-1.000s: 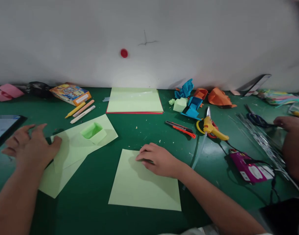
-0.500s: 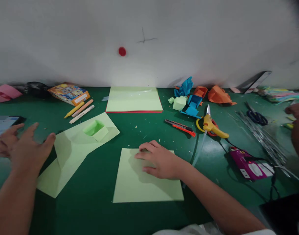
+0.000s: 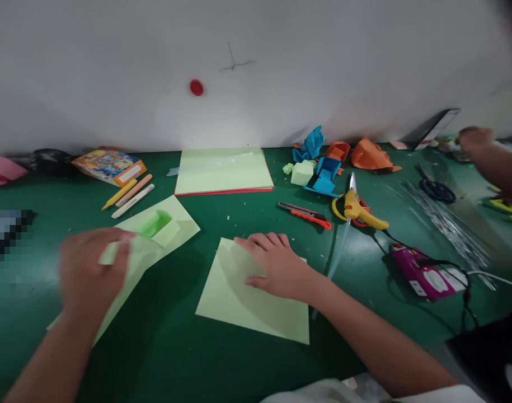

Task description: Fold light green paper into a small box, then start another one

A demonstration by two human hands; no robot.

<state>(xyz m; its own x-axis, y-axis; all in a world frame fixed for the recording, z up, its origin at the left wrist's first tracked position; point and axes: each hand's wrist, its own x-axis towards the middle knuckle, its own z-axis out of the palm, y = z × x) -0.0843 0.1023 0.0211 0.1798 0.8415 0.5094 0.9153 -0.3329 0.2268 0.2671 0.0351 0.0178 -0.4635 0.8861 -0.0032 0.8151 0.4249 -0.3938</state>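
My right hand point(image 3: 276, 266) lies with its fingers stretched out on a light green paper sheet point(image 3: 230, 296), which sits at an angle on the green table. On the left, my left hand point(image 3: 92, 268), smeared by motion, pinches a second light green sheet point(image 3: 134, 274), whose near edge looks raised. A small folded green paper box point(image 3: 169, 232) rests at the far end of that sheet, its lower part hidden behind the paper.
A paper pad point(image 3: 224, 170) lies by the wall, with markers point(image 3: 125, 193) and a cardboard box point(image 3: 108, 166) left of it. Rightward are a cutter knife point(image 3: 305, 214), yellow glue gun point(image 3: 358, 212), scissors point(image 3: 351, 184), purple box point(image 3: 426, 271), wires point(image 3: 449, 229) and another person's hand point(image 3: 476, 139).
My left hand has moved right and closed on the left sheet. Under my right hand the other sheet has turned clockwise. Another person's hand at right has moved toward the wall.
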